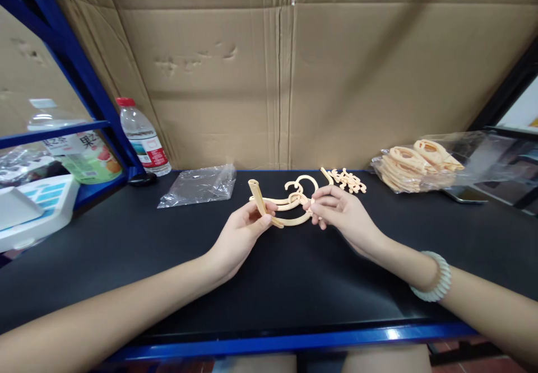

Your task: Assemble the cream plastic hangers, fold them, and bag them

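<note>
My left hand (247, 227) is closed around a beige plastic piece (257, 194), a flat arm that stands up tilted and looks like part of a folding hanger. From there a curved beige section (292, 222) runs across to my right hand (340, 210). The right fingers are pinched at that curved end; any small part between them is too hidden to make out. Just behind the hands lie more curved beige pieces, one with a hook (309, 179). A pile of small beige connectors (348, 180) lies beyond my right hand.
A clear plastic bag (202, 185) lies flat at the back left, near a red-capped water bottle (145, 138). At the back right, a bag of beige plastic parts (412, 168) rests partly over a dark flat object (465, 194). Cardboard (218, 82) walls off the black tabletop (176, 306).
</note>
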Available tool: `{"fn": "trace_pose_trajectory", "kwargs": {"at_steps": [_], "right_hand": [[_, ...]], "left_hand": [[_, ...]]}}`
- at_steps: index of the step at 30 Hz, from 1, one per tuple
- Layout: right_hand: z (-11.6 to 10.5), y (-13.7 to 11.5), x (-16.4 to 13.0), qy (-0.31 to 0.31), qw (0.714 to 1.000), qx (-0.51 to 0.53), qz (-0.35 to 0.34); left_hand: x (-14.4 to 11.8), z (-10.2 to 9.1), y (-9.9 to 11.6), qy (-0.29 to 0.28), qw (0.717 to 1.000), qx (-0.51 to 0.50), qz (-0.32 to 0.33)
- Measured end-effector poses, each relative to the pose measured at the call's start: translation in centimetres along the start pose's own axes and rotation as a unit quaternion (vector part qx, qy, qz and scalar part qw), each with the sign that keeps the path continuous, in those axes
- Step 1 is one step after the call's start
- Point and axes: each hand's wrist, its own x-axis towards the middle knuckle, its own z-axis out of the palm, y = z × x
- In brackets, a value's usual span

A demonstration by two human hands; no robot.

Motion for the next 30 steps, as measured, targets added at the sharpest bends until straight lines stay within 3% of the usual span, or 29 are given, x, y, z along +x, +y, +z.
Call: {"fn": "trace_pose_trajectory", "kwargs": {"at_steps": [7,20,30], "right_hand": [[-0.27,0.43,0.09,-0.015,0.995,0.098,0.025],[0.11,0.44,0.11,-0.074,0.995,0.05,0.04],[0.3,0.16,-0.23,-0.151,0.978,0.093,0.113]], "left_hand": [[0.15,-0.42,-0.45,0.01,0.999,0.042,0.011],[0.0,0.01,-0.3,-0.033,0.984,0.149,0.088],[-0.16,0.04,-0.01,-0.06,0.977,0.183,0.093]]}}
